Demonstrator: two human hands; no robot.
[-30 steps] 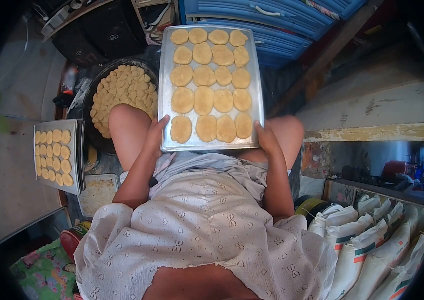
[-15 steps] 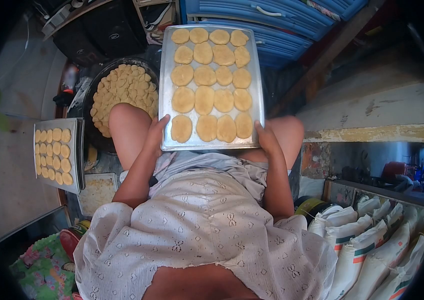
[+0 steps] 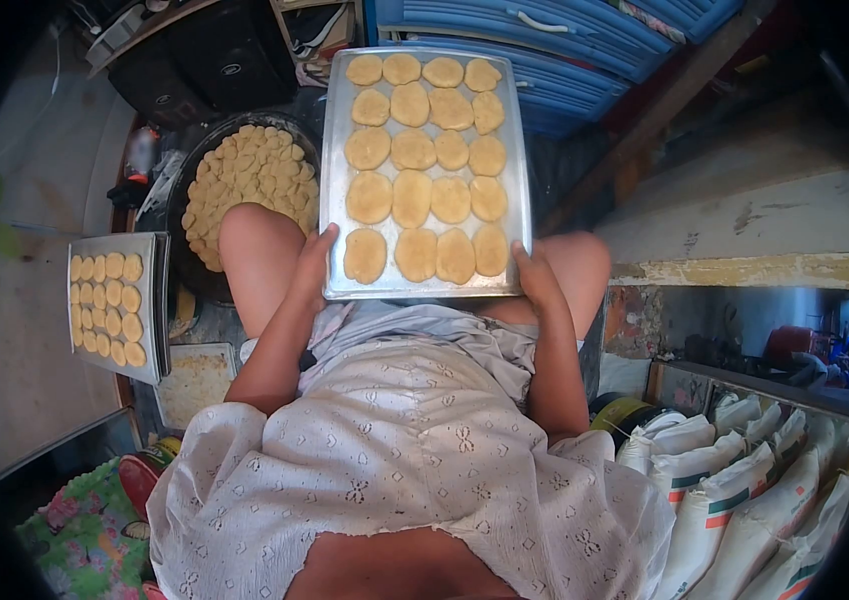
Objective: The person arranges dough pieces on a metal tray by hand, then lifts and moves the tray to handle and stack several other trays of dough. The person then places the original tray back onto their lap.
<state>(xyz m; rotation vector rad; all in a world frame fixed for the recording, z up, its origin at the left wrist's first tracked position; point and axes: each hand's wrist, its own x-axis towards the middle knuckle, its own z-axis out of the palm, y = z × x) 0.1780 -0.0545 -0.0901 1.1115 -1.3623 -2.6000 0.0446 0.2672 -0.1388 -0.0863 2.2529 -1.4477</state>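
A silver metal tray [image 3: 336,150] bears rows of flattened, pale yellow dough pieces [image 3: 412,150] and sits over my lap. My left hand [image 3: 317,262] grips its near left corner, thumb on the rim. At the near right corner, my right hand [image 3: 537,272] holds the tray in the same way. The fingers under the tray are hidden. Beyond my left knee, a wide dark basin [image 3: 181,215] holds a heap of small dough pieces [image 3: 245,180].
Left of me, another tray [image 3: 152,340] of dough rounds rests on a stack. Below it lies a crumb-covered tray [image 3: 195,385]. Blue drawers [image 3: 545,75] stand ahead, dark speakers [image 3: 230,65] ahead left. White sacks [image 3: 720,510] line the lower right, under a worn wooden ledge [image 3: 745,270].
The tray in my hands has shifted very slightly right. My hands keep their hold on it. A pale shape now shows in the far right background.
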